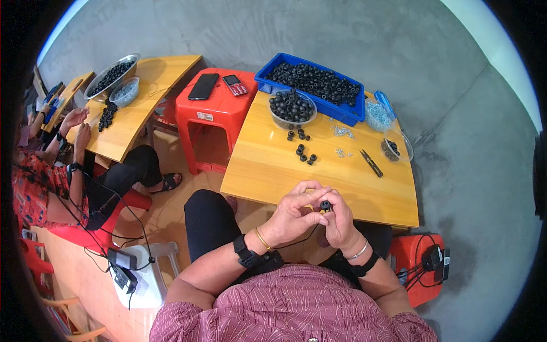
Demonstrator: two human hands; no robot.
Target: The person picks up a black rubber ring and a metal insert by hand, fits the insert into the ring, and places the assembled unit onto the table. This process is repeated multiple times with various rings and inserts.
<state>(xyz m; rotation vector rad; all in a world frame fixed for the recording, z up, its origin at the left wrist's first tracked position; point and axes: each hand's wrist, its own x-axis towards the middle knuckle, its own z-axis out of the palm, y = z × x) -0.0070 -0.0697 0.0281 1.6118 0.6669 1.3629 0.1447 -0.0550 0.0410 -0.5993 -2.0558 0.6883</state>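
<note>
Just past the table's near edge, my left hand and my right hand meet fingertip to fingertip. Between them sits a small round black part with a hole in its face, and the fingers of both hands are closed about it. Whether anything else is inside the fingers is hidden. Ahead on the wooden table lie several loose black parts. Small silvery pieces form a little pile to their right. A pair of dark pliers or snips rests farther right.
At the table's back stand a blue tray of black parts, a clear bowl heaped with them, and a tub of pale blue pieces. A red stool holds two phones. Another person works at the left table.
</note>
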